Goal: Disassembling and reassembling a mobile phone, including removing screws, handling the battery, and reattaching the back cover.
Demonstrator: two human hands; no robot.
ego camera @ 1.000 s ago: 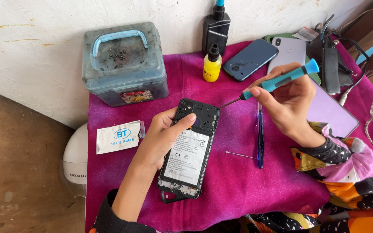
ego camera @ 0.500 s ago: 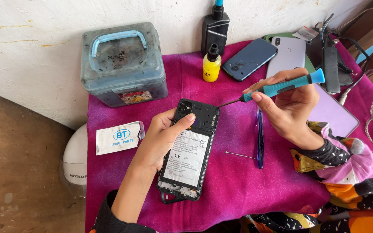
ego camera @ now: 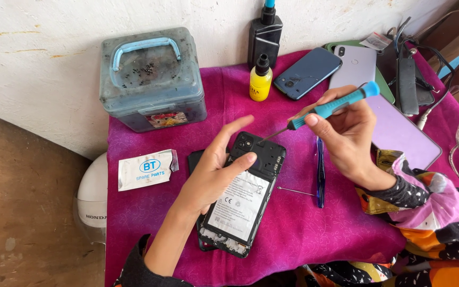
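Opened phone [ego camera: 241, 204] lies back-up on pink cloth [ego camera: 293, 234] — light, stiff, exposed battery and board likely fragile. Left hand [ego camera: 213, 172] steadies its left edge, fingers spread. Right hand [ego camera: 349, 135] pinches screwdriver [ego camera: 328, 109] — tip at top frame.

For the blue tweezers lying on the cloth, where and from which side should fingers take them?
Grip the tweezers at mid-shaft from above, fingers closing across the narrow width. They lie flat, long axis running away from the person, right of the opened phone, with bare cloth either side.
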